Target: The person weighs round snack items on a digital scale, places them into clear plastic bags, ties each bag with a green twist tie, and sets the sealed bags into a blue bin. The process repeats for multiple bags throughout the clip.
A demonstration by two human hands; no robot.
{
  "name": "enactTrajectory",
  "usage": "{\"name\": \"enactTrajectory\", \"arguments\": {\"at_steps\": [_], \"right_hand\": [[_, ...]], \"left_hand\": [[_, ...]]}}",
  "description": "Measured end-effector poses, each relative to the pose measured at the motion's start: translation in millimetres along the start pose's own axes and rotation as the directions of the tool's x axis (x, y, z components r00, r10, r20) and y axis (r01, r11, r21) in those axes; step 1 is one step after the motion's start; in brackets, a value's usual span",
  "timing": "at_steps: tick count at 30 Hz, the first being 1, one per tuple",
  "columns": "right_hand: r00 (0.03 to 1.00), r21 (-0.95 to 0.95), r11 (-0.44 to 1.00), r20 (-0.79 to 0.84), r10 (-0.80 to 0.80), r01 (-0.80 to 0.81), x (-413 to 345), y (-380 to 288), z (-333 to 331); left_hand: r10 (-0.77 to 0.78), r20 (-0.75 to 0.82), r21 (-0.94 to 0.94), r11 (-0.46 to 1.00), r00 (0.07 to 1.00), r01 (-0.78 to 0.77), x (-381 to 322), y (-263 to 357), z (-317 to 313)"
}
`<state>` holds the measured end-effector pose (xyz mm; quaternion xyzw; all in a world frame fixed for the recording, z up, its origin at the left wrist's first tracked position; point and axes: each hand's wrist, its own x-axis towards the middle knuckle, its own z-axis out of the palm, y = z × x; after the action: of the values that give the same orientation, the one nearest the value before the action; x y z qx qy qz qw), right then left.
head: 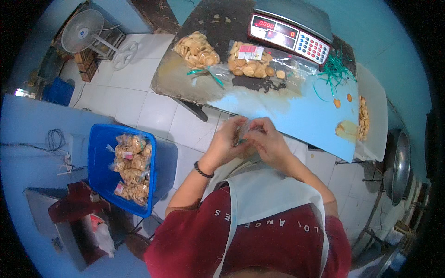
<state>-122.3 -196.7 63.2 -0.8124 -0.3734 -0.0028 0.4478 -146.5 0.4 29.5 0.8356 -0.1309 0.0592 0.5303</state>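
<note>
Close to my body, at the table's front edge, my left hand (pixel 226 139) and my right hand (pixel 270 143) meet around the gathered neck of a clear plastic bag (pixel 245 128). A bit of green ribbon (pixel 240 141) shows between the fingers. The lower part of this bag is mostly hidden by my hands. Beyond them on the table lie a filled bag of round crackers (pixel 197 50) tied with green ribbon and a labelled bag of crackers (pixel 251 62) whose mouth lies flat to the right. One loose cracker (pixel 280 74) rests by that mouth.
A digital scale (pixel 290 34) stands at the table's back, beside a tangle of green ribbon (pixel 335 69). Right of the table is a whitish tub (pixel 377 114) with crackers. A blue bin (pixel 120 127) holding several filled bags stands at left. A fan (pixel 83 33) stands farther back.
</note>
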Motion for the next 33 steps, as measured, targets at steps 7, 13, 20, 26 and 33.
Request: {"name": "enactTrajectory", "arguments": {"at_steps": [7, 13, 20, 26, 33], "right_hand": [[0.916, 0.060, 0.993, -0.384, 0.115, -0.099, 18, 27, -23], [0.855, 0.157, 0.936, -0.382, 0.352, -0.315, 10, 83, -14], [0.900, 0.148, 0.955, -0.323, 0.293, -0.257, -2, 105, -10], [0.909, 0.042, 0.958, -0.306, 0.284, -0.284, -2, 104, -9], [0.914, 0.019, 0.958, -0.293, 0.279, -0.286, 2, 100, -6]], "left_hand": [[-0.195, -0.169, 0.088, 0.973, 0.966, 0.212, 41, 9, -45], [-0.093, 0.001, 0.499, 0.863, 0.996, 0.080, 117, -11, -89], [-0.077, -0.348, 0.430, 0.872, 0.934, 0.232, 90, -53, -181], [-0.086, -0.794, 0.350, 0.745, 0.602, 0.568, -30, -80, -274], [-0.244, -0.799, 0.543, 0.103, 0.550, 0.833, -160, -178, -308]]}}
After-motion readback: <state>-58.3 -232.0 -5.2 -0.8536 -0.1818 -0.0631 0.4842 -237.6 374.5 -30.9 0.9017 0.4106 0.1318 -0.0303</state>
